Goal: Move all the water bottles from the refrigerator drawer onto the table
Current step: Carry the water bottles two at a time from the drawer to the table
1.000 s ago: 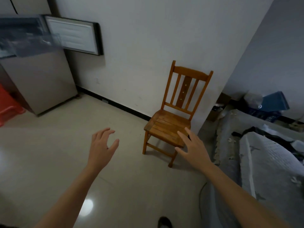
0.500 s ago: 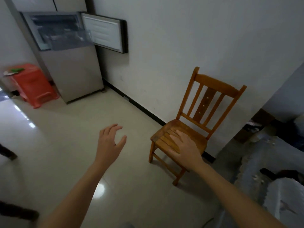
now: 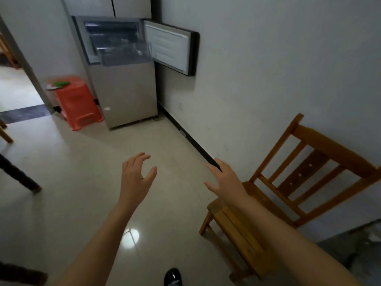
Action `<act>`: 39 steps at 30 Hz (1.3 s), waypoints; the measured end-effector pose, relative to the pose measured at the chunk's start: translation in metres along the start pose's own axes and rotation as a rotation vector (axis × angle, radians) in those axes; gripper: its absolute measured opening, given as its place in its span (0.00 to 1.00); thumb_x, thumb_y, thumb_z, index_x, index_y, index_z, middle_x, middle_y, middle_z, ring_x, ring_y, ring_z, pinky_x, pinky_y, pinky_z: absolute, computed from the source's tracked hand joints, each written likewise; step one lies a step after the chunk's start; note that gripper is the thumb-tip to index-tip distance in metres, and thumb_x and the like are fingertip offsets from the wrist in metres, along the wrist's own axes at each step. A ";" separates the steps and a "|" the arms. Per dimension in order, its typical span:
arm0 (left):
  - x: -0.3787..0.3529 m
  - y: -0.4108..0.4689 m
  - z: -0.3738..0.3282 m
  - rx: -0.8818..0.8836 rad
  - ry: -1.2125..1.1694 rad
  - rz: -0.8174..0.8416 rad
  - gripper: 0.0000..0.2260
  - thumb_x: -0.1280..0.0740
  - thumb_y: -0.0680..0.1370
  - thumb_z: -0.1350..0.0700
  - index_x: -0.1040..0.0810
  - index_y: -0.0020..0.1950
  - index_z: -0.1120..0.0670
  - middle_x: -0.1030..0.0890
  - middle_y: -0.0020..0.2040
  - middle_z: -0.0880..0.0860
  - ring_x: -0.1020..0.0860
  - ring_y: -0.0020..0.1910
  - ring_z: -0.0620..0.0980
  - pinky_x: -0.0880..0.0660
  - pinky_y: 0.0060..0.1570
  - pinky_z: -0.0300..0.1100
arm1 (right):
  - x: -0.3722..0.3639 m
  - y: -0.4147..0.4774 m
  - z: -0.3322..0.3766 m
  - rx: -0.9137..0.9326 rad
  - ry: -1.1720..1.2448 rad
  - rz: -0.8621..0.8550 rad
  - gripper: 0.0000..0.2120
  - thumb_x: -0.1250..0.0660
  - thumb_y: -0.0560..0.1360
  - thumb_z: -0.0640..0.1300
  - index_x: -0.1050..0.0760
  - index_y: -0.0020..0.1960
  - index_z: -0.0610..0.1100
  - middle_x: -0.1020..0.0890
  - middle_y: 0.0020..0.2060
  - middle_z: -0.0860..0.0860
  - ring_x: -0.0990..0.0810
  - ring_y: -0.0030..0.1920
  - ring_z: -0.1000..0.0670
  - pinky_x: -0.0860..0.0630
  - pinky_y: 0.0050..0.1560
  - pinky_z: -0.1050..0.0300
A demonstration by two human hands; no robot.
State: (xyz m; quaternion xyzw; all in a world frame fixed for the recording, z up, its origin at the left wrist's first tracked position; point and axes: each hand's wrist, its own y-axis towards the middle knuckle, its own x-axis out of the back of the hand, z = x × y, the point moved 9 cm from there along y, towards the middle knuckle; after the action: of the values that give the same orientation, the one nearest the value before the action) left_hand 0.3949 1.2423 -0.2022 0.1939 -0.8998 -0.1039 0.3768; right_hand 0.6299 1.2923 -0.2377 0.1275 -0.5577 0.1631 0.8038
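**Empty hands, drawer well ahead**

The left hand (image 3: 136, 178) and right hand (image 3: 224, 178) are raised over the pale floor (image 3: 82, 193). Both hold nothing: the left has loosely curved fingers with the thumb apart, and the right has relaxed, spread fingers.

The refrigerator (image 3: 125, 96) stands well apart from both, ahead and slightly left. Its door (image 3: 171, 51) is swung open toward the wall and its clear drawer (image 3: 125, 56) is pulled out. The drawer's long axis runs side to side across the cabinet front. The view is too blurred there to make out any bottles.

The left hand lines up more directly with the drawer, while the right sits nearer the wall, beside a wooden chair (image 3: 299, 178). A walk forward likely comes before any reach. No worktop shows clearly.
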 end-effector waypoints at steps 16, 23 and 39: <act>-0.013 0.175 0.083 0.127 0.034 -0.175 0.20 0.37 0.70 0.53 0.24 0.57 0.62 0.24 0.59 0.62 0.30 0.60 0.62 0.39 0.58 0.45 | 0.012 0.245 -0.010 0.150 0.037 -0.043 0.27 0.34 0.75 0.47 0.37 0.71 0.41 0.39 0.72 0.39 0.41 0.72 0.42 0.44 0.71 0.50; -0.038 0.274 0.099 0.123 0.089 -0.238 0.15 0.31 0.72 0.60 0.24 0.57 0.63 0.24 0.57 0.63 0.29 0.58 0.64 0.38 0.57 0.45 | 0.009 0.364 -0.026 0.244 0.018 -0.010 0.28 0.36 0.76 0.50 0.40 0.72 0.43 0.41 0.73 0.41 0.44 0.73 0.44 0.46 0.72 0.53; -0.032 0.440 0.171 0.281 0.183 -0.402 0.19 0.36 0.70 0.55 0.24 0.57 0.63 0.23 0.57 0.63 0.29 0.58 0.62 0.37 0.57 0.46 | -0.015 0.591 0.002 0.446 0.000 0.103 0.29 0.35 0.75 0.51 0.39 0.72 0.44 0.41 0.73 0.40 0.43 0.73 0.43 0.46 0.72 0.52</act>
State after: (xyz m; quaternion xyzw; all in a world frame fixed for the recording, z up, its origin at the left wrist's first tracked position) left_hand 0.1730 1.6604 -0.1945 0.4279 -0.8109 -0.0326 0.3978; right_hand 0.3844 1.8301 -0.2379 0.2735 -0.5135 0.3234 0.7463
